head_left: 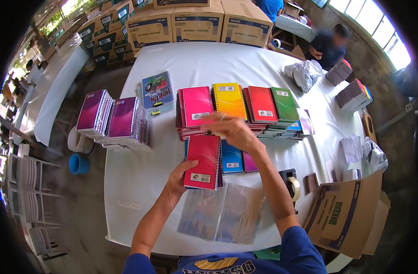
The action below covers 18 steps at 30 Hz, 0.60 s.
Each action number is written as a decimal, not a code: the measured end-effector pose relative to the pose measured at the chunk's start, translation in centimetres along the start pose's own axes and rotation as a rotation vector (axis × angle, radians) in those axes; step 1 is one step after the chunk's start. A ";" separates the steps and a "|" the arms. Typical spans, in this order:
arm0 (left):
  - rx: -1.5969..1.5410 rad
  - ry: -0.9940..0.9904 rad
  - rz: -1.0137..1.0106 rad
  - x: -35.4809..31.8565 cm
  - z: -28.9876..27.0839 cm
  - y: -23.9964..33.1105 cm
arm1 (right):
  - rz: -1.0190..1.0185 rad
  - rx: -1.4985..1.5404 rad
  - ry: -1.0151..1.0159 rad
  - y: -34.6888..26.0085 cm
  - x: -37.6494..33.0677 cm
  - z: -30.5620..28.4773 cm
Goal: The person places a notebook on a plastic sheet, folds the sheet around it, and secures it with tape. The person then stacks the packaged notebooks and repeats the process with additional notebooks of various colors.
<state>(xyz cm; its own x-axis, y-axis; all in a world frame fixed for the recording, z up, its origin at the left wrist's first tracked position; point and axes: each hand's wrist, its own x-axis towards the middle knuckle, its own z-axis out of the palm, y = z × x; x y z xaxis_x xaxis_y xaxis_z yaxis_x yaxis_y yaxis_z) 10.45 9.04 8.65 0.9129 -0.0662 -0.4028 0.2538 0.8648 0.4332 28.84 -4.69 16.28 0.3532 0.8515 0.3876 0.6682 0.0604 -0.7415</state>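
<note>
my left hand [178, 177] grips a bundle of spiral notebooks [204, 160] from its left side, a red notebook [201, 147] on top, thumb on the cover and the other fingers mostly hidden. i can't count how many are in it. my right hand [236, 132] is off the bundle, fingers partly bent, over the near ends of the pink pile [195, 102] and the yellow pile [226, 101]; it's blurred, so i can't tell if it touches a cover or has anything between its fingertips.

to do this well, i'd keep the left thumb pressing down so the covers don't fan out, and square the bundle's edges before adding to it or setting it down. coils run right along the gap between the pink and yellow piles, so a sideways drag could hook 1 wire on another; lifting straight up looks safer. pinching by the plain edge should spare the wires too.

the blue notebook [231, 157] and purple notebook [250, 163] lie just right of the bundle, so i'd swing wide of them. the clear plastic sleeves [220, 214] lie flat on the white table [140, 182], nearer to me; coils could catch that thin film, so i'd hold the bundle's corners clear. the tape dispenser [290, 179] sits close by my right forearm [278, 196], worth minding.
</note>
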 end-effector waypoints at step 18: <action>-0.056 -0.160 0.112 5.6 3.1 -4.9 | -0.114 -0.372 -0.008 -4.2 -10.0 -1.7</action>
<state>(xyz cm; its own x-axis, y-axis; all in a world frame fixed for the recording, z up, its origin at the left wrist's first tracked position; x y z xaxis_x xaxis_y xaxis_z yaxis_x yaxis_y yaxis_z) 15.27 2.90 6.79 0.9746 -0.0426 -0.2199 0.1341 0.8974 0.4204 23.56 -14.32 16.46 0.2591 0.8541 0.4509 0.8951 -0.0370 -0.4443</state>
